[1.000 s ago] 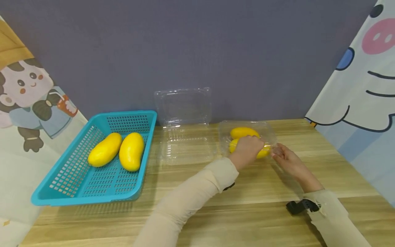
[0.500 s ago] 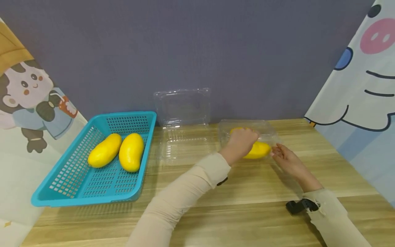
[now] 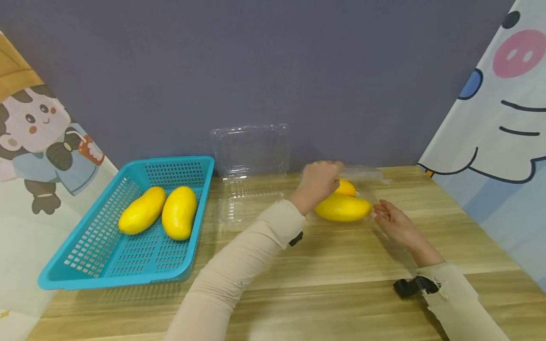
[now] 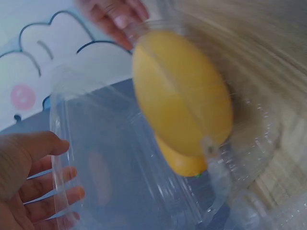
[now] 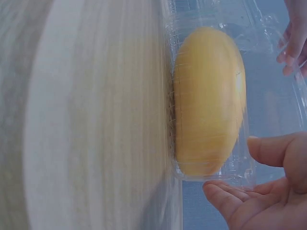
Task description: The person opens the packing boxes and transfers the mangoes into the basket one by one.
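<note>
A clear plastic clamshell box lies on the table with two yellow mangoes inside, the front mango longways and the rear mango partly behind my left hand. That hand grips the edge of the box's lid, thumb on one side and fingers on the other in the left wrist view. The lid stands raised away from the fruit. At the box's right end, my right hand holds the corner of the base between thumb and fingers.
A second clamshell, its lid upright, stands to the left against the grey wall. Beyond it, a blue plastic basket holds two more mangoes. The wooden table ends at printed cloths on both sides.
My left hand has moved left with the lid's edge, swinging the lid from over the mangoes. More of the front mango shows. My right hand has stayed at the right end.
</note>
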Demonstrator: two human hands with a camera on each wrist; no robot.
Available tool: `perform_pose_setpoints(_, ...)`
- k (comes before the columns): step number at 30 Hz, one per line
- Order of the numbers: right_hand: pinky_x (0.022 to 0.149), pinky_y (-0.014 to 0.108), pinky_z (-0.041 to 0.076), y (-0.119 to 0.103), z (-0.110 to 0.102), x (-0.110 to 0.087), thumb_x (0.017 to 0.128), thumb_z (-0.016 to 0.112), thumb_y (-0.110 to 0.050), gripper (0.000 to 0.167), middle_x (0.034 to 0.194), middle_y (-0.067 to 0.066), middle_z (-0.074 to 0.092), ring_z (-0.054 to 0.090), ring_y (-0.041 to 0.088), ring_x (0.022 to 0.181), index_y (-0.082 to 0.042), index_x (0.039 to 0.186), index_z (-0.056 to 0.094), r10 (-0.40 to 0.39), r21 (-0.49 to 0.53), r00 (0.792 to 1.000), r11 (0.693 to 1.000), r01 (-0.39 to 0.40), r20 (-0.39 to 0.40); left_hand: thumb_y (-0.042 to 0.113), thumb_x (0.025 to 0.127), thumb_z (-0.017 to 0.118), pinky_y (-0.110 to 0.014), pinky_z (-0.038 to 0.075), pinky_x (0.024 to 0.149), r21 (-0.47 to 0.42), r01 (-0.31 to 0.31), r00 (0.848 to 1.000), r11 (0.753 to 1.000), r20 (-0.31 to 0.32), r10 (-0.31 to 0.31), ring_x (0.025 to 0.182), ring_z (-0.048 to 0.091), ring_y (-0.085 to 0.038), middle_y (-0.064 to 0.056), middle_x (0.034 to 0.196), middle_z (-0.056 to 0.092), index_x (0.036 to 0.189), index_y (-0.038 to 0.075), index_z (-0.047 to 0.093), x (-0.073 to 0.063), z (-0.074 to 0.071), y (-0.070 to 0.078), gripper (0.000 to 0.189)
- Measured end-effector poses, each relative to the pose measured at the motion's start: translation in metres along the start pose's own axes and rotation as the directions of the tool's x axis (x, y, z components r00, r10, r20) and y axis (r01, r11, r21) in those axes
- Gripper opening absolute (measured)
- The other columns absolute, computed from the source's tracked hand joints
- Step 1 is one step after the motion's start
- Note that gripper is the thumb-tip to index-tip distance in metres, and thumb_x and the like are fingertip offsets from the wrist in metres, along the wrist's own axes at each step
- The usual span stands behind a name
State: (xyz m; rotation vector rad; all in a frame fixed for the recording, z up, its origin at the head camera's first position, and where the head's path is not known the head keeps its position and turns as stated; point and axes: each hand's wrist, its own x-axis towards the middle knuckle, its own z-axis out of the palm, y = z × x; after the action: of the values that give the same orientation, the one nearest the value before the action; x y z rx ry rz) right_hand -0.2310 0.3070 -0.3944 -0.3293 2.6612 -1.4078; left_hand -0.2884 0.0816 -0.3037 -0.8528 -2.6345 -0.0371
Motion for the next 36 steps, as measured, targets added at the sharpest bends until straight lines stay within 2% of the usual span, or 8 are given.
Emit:
perform_pose_setpoints(4,0.103,0.056,0.028,-0.001,0.001,-0.002,0.103,0.038,-0.019,0.067,0.142,0.043,0.019,0.025,0.054,0.13,0.019,0.141,-0.002,0.003,0.007,1.0,1.0,-0.003,-0.006,0.026,0.09,0.064,-0.02,0.037,0.041,-0.09,0.033,0.999,0.995,-0.01,-0.034,0.05,0.044,-0.008,0.004,0.088,0.07,0.118,0.018,0.064,0.003,-0.006,-0.01,0.03)
perform_pose_setpoints(8,0.103,0.057,0.026,-0.001,0.001,-0.002,0.103,0.038,-0.019,0.067,0.141,0.043,0.018,0.024,0.054,0.131,0.019,0.141,-0.003,0.002,0.022,1.0,1.0,-0.002,-0.007,0.025,0.088,0.065,-0.021,0.034,0.041,-0.156,0.1,0.992,0.983,-0.055,-0.11,0.047,0.039,-0.008,0.003,0.09,0.071,0.119,0.018,0.065,0.006,-0.01,-0.019,0.031)
perform_pose_setpoints(12,0.104,0.058,0.025,0.0,0.002,-0.001,0.103,0.037,-0.02,0.068,0.143,0.042,0.016,0.021,0.053,0.132,0.018,0.142,-0.004,0.015,0.026,1.0,1.0,-0.015,-0.006,0.023,0.087,0.066,-0.022,0.042,0.046,-0.213,0.151,0.979,0.965,-0.103,-0.175,0.055,0.053,-0.01,0.002,0.093,0.071,0.116,0.016,0.066,0.013,-0.011,-0.026,0.03)
perform_pose_setpoints(14,0.104,0.059,0.025,0.001,0.002,-0.001,0.103,0.038,-0.021,0.069,0.143,0.042,0.016,0.021,0.054,0.132,0.017,0.142,-0.004,0.02,0.025,1.0,0.999,-0.02,-0.008,0.023,0.087,0.066,-0.023,0.047,0.051,-0.229,0.164,0.972,0.959,-0.125,-0.196,0.065,0.061,-0.012,0.002,0.097,0.071,0.114,0.017,0.067,0.018,-0.011,-0.029,0.028)
perform_pose_setpoints(16,0.104,0.06,0.025,0.001,0.002,-0.001,0.102,0.038,-0.021,0.069,0.143,0.042,0.016,0.021,0.054,0.132,0.017,0.142,-0.004,0.019,0.027,1.0,0.999,-0.019,-0.006,0.022,0.086,0.066,-0.025,0.05,0.057,-0.23,0.173,0.966,0.958,-0.15,-0.211,0.075,0.065,-0.014,0.003,0.102,0.071,0.11,0.018,0.069,0.023,-0.011,-0.031,0.025)
perform_pose_setpoints(23,0.104,0.058,0.025,-0.001,0.002,-0.001,0.102,0.039,-0.021,0.069,0.142,0.042,0.017,0.022,0.053,0.132,0.018,0.142,-0.003,0.022,0.035,1.0,0.999,-0.021,-0.015,0.018,0.086,0.065,-0.027,0.052,0.062,-0.207,0.154,0.96,0.966,-0.2,-0.196,0.078,0.066,-0.016,0.002,0.095,0.071,0.101,0.016,0.072,0.035,-0.013,-0.04,0.017)
perform_pose_setpoints(31,0.104,0.056,0.026,-0.003,0.003,-0.001,0.102,0.04,-0.017,0.067,0.141,0.043,0.018,0.023,0.053,0.131,0.019,0.141,0.0,0.023,0.025,0.999,0.999,-0.023,-0.031,0.017,0.086,0.065,-0.03,0.054,0.067,-0.19,0.21,0.946,0.959,-0.206,-0.248,0.082,0.067,-0.018,0.001,0.095,0.072,0.096,0.015,0.074,0.05,-0.016,-0.052,0.014)
perform_pose_setpoints(36,0.103,0.055,0.027,-0.004,0.003,-0.002,0.102,0.04,-0.018,0.067,0.141,0.043,0.019,0.025,0.053,0.131,0.019,0.141,0.001,0.019,0.021,0.999,1.0,-0.018,-0.034,0.013,0.087,0.061,-0.032,0.055,0.068,-0.177,0.255,0.942,0.951,-0.175,-0.285,0.085,0.067,-0.02,0.002,0.099,0.071,0.1,0.018,0.073,0.057,-0.016,-0.055,0.018)
